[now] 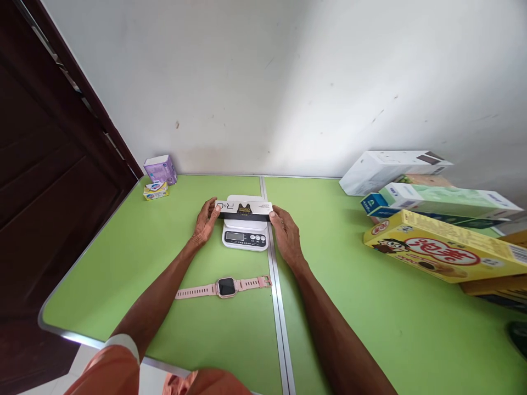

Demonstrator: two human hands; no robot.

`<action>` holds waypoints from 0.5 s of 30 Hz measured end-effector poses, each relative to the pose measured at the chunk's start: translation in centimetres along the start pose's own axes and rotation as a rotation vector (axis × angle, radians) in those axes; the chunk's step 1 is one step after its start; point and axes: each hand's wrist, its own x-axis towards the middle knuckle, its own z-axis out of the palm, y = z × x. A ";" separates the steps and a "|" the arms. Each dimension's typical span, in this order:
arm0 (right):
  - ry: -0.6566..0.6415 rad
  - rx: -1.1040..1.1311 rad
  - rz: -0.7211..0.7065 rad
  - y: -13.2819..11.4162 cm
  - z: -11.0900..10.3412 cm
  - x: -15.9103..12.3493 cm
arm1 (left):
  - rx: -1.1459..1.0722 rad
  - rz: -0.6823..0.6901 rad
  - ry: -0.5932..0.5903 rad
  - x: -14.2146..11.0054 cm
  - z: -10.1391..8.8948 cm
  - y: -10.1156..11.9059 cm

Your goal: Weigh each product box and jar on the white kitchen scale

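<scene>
A long narrow white-and-black box (259,208) with a black cat-ear shape and yellow print lies across the platform of a white digital scale (246,246). My left hand (206,220) grips the box's left end, thumb in front. At its right end, my right hand (287,233) closes on it the same way. Below the box, the scale's dark panel shows a small display and several round buttons; I cannot read any number. Nearer to me, a pink smartwatch (226,287) lies stretched out flat, its square dark screen facing up.
A purple box (161,169) and a small yellow box (156,191) stand at the table's back left. On the right lie a large yellow carton (444,247), a pale green carton (448,198) and a white box (387,170). A metal seam (280,307) divides the green table (102,274).
</scene>
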 end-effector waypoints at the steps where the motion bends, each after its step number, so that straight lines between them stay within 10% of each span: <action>1: 0.002 0.000 0.000 0.0 0.0 0.0 | -0.013 -0.001 -0.004 0.0 0.1 -0.1; 15: -0.023 -0.018 -0.044 -0.1 0.0 -0.2 | -0.012 -0.011 -0.070 -0.5 0.4 0.3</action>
